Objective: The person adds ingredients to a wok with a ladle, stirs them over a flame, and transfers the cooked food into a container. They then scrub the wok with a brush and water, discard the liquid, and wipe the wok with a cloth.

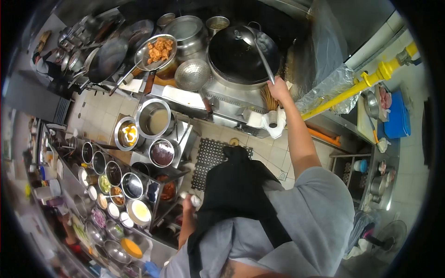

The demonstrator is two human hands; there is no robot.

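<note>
My right hand is closed round the handle of a long metal ladle, whose bowl lies inside the large black wok on the stove. Down at my left side, my left hand is closed on a bunched white cloth. Left of the wok, fried pieces sit in a wood-handled strainer resting over a pot. A perforated ladle lies between that strainer and the wok.
A steel pot of cloudy liquid and a pot of dark red sauce stand left of me. Many ingredient containers fill the left counter. A yellow pipe and a blue tub are at right. Another person stands far left.
</note>
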